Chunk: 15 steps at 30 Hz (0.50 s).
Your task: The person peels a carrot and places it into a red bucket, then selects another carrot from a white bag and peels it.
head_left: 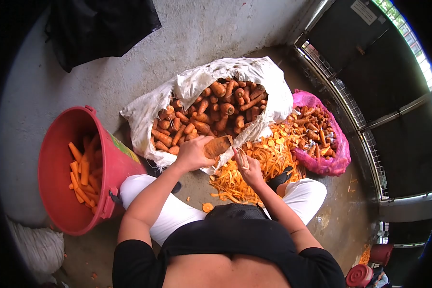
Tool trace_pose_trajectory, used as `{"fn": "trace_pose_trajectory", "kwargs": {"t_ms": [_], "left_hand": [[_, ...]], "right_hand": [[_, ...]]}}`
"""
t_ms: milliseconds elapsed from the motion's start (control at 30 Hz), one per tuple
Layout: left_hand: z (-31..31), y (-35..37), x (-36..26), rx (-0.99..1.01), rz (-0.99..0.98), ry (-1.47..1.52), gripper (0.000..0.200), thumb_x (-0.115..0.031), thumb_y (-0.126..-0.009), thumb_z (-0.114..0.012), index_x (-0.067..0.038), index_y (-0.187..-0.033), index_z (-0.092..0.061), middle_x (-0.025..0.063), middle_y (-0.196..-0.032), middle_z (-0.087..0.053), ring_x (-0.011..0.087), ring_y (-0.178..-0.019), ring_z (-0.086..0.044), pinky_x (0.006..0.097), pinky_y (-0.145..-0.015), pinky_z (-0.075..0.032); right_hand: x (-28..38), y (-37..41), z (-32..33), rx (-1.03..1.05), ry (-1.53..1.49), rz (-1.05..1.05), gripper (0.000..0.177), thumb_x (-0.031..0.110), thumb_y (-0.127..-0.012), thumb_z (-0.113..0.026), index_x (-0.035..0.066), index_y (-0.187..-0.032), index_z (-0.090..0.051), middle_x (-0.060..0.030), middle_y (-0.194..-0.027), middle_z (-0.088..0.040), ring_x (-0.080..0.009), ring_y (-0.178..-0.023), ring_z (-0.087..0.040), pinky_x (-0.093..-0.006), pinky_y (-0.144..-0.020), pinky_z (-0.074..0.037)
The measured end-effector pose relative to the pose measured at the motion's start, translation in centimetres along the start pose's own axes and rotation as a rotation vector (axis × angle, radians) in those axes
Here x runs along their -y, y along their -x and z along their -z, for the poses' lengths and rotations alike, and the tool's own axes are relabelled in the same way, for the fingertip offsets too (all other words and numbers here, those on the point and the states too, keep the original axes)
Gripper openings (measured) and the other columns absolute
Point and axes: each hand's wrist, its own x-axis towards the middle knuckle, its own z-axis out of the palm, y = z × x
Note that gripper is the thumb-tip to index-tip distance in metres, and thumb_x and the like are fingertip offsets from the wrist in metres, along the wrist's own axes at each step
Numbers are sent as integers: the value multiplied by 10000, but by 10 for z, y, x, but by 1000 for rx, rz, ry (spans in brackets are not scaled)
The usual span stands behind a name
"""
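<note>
My left hand (195, 152) is closed around the thick end of a large unpeeled carrot (218, 147), held out in front of the sack. My right hand (248, 169) is closed close to the carrot's tip; a small, thin tool seems to be in its fingers, but its kind does not show clearly. Beneath and beyond both hands lies a heap of orange peelings (259, 165) with some cut carrot slices. Just past them, a torn white sack (269, 77) lies open, full of unpeeled carrots (225, 108).
A red bucket (120, 168) with peeled carrots (85, 177) stands at the left. On the right sits a pink mesh bag (338, 161) of carrot pieces. A grey wall (211, 29) rises behind; dark cloth (101, 29) hangs there. Another red bucket (381, 254) is at the lower right.
</note>
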Motion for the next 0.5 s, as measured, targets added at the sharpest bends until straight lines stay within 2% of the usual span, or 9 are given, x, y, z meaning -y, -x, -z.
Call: {"fn": "trace_pose_trajectory", "kwargs": {"t_ms": [67,167,267,367,500], "left_hand": [[-3,1,2,19,25,72,633,-339,-563,-744,-98,-1137,-626,110,-987,-642,304,-867,-644,389,-767,-521],[5,0,-6,75,57,99,648,-350,-568,-743,-96,-1153,-625,118,-1017,-648,302,-883,-647,379,-779,-523],[6,-1,-6,55,41,28,663,-347,-565,-747,-97,-1166,-622,125,-1037,-655,295,-905,-649,372,-789,-523],[-6,1,6,47,47,51,676,-334,-556,-750,-97,-1175,-619,131,-1036,-662,292,-915,-649,373,-794,-522],[-8,-2,8,124,100,108,697,-321,-552,-744,-90,-1195,-609,135,-1025,-668,295,-914,-650,371,-801,-520]], "right_hand": [[-2,-1,3,17,14,5,389,341,-973,-504,-18,-911,-640,-86,-599,-556,-164,-534,-564,-319,-548,-460],[-11,-4,9,128,118,-47,244,188,-900,-541,51,-1071,-648,-171,-811,-676,-298,-739,-682,-363,-676,-515],[4,-6,10,102,9,-119,244,213,-917,-518,47,-1032,-657,-188,-784,-659,-321,-724,-673,-374,-663,-512],[-19,-7,5,76,160,49,272,266,-926,-512,47,-983,-664,-212,-768,-642,-359,-721,-656,-392,-656,-511],[-22,-10,6,90,127,-64,337,355,-898,-536,39,-907,-653,-228,-751,-624,-406,-746,-625,-440,-646,-491]]}}
